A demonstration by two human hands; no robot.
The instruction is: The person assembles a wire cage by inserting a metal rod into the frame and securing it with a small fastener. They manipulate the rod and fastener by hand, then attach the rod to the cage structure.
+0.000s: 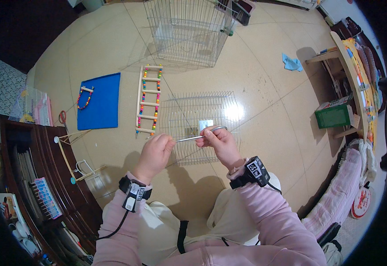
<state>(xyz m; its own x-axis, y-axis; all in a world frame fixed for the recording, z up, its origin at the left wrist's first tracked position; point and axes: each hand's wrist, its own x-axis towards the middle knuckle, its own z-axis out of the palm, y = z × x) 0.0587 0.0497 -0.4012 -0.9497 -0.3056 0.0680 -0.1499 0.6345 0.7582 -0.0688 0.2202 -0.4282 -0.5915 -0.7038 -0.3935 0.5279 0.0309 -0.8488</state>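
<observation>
One thin silver metal stick [187, 139] pinched by left hand [155, 154], right hand [221, 145]; flat wire grid [200, 107] below fingers.

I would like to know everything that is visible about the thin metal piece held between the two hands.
The metal piece is slender, silvery and shiny. Its middle looks straight, rising slightly toward the right; a curved silvery part showing past the right fingers is probably its end. The left hand pinches it at the left, hiding that tip, and the right hand grips it farther along. It is seen against the wire panel on the floor.
</observation>
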